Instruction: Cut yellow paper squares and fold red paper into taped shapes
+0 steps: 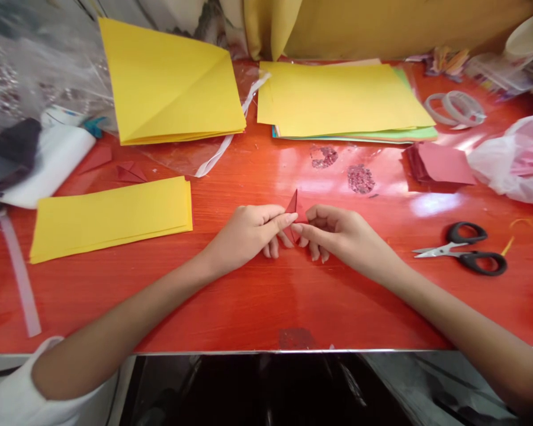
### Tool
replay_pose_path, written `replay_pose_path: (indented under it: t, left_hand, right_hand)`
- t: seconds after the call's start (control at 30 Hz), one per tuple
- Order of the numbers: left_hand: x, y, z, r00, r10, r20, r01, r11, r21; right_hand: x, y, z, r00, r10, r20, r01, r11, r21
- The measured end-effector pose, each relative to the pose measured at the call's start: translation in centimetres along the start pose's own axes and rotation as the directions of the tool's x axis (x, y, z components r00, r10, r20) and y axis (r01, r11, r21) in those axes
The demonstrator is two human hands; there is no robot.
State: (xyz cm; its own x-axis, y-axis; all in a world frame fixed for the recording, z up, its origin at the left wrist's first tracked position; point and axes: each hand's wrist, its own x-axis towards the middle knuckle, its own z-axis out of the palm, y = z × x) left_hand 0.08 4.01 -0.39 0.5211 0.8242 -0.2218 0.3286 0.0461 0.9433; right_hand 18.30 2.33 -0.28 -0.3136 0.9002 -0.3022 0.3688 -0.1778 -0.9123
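Between my two hands, over the middle of the red table, is a small piece of folded red paper point(296, 206) with a pointed top. My left hand point(253, 231) pinches it from the left, thumb in front. From the right, my right hand point(337, 232) grips its lower part between thumb and curled fingers. The fingers cover much of the paper's lower half. Two more red folded paper pieces point(131, 172) lie at the left, behind a stack of yellow paper strips point(115, 213).
Black-handled scissors point(459, 248) lie right of my right arm. Behind them are a stack of red paper squares point(446, 163) and a white plastic bag point(515, 157). Yellow sheets point(177, 89) and a mixed paper stack point(337, 97) lie at the back. The table's front edge point(231, 354) is near me.
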Motion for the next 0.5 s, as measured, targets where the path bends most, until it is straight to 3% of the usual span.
replay_pose_path:
  t: [0.17,0.5]
  left_hand:
    - [-0.1,0.0,0.0,0.999,0.034,-0.004,-0.034,0.999,0.016]
    - [-0.2,-0.2,0.1,0.999,0.002,-0.032,0.0,0.998,0.058]
  right_hand:
    - [0.1,-0.6,-0.5,0.992,0.051,0.113,-0.053,0.998,0.016]
    - [0.1,-1.0,-1.1,0.976,0.082,0.204,-0.099,0.992,0.076]
